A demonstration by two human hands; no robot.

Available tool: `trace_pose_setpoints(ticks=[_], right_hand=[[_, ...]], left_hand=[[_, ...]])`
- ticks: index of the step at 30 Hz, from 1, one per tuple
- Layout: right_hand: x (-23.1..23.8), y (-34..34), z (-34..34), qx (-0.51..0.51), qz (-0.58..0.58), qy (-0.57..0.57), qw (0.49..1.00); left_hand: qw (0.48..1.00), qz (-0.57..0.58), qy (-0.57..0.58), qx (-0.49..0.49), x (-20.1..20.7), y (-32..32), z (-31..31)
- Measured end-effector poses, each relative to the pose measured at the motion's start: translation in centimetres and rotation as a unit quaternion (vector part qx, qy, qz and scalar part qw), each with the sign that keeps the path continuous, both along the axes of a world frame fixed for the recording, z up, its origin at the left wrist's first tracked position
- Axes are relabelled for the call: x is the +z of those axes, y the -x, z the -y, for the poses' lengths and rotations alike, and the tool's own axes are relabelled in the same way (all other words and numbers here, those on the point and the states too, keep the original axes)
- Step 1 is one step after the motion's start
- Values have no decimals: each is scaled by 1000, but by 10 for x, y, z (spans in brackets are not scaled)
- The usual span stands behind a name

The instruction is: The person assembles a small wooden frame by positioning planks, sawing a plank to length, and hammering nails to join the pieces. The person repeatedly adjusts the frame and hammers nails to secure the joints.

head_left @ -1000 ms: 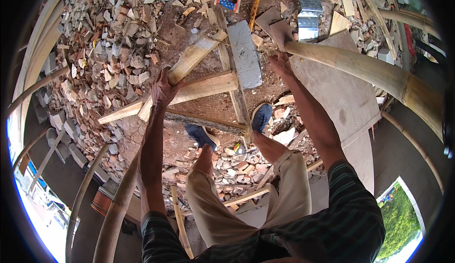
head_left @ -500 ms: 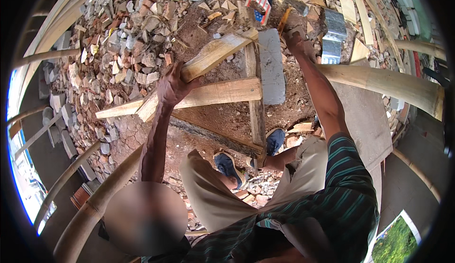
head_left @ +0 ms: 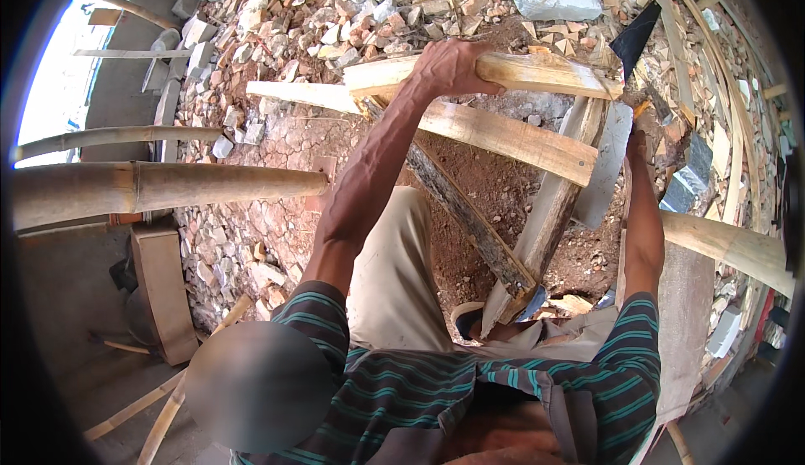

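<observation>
Presently, the pale plank is lying beneath the left hand, whose fingers are clasping its middle. Bodyward of the plank, a second board is slanting; near the plank's right end, a grey slab is lying beside the right hand, whose grip cannot be told.

No text, label, number or sign can be read.
</observation>
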State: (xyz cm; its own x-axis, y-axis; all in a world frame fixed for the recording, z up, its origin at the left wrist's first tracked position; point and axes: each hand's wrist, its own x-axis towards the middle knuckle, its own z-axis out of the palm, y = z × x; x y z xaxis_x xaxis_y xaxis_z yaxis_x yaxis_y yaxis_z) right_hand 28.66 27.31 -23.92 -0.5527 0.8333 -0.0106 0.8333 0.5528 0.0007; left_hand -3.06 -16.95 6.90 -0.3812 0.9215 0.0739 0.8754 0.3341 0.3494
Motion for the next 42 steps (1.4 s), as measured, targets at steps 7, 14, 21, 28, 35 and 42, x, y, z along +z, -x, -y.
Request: trace_pose_setpoints(ticks=[7, 14, 21, 28, 35, 42], right_hand=[[22, 13, 18, -51, -58, 67, 995], [29, 21, 27, -99, -132, 122, 979], [46, 34, 31, -163, -227, 188, 941], [112, 3, 42, -239, -504, 521, 646], [191, -14, 68, -217, -545, 497, 640], [310, -51, 171, -145, -554, 464, 676]], left_hand=[[998, 51, -38, 11, -6, 1, -4], [997, 48, -53, 4, -7, 4, -4], [999, 36, -28, 27, -5, -2, -2], [997, -37, 56, 27, -5, -3, -4], [1000, -12, 1, 8, -4, 0, -7], [996, 63, 58, 38, 16, -8, -6]])
